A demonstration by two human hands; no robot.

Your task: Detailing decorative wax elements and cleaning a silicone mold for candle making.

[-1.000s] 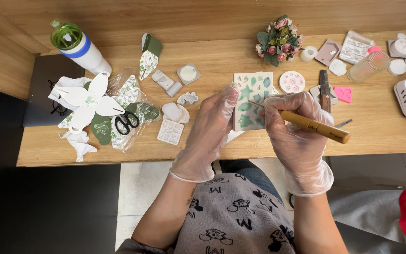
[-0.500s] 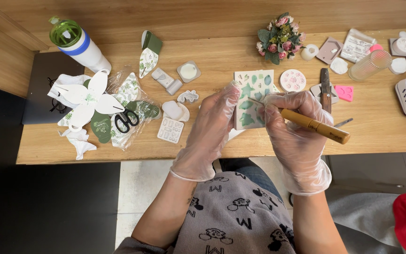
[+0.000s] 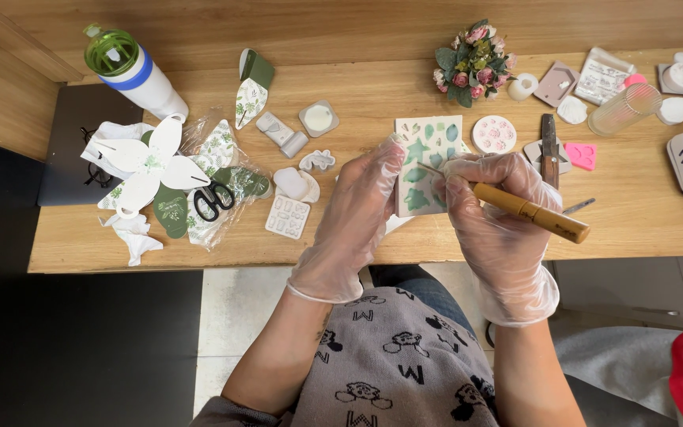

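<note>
Left hand (image 3: pixel 353 221), gloved, steadies the white leaf mould (image 3: pixel 427 164) at the table's near edge, fingers curled on its left side. Right hand (image 3: pixel 499 229) clamps a wooden-handled tool (image 3: pixel 527 210), tip on the mould. Most cavities green; few look unfilled.

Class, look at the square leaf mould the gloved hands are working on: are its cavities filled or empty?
Mostly filled. In the square mould, the leaf-shaped cavities show green material against the pale mould, and the right hand points a wooden-handled tool at it.
</note>
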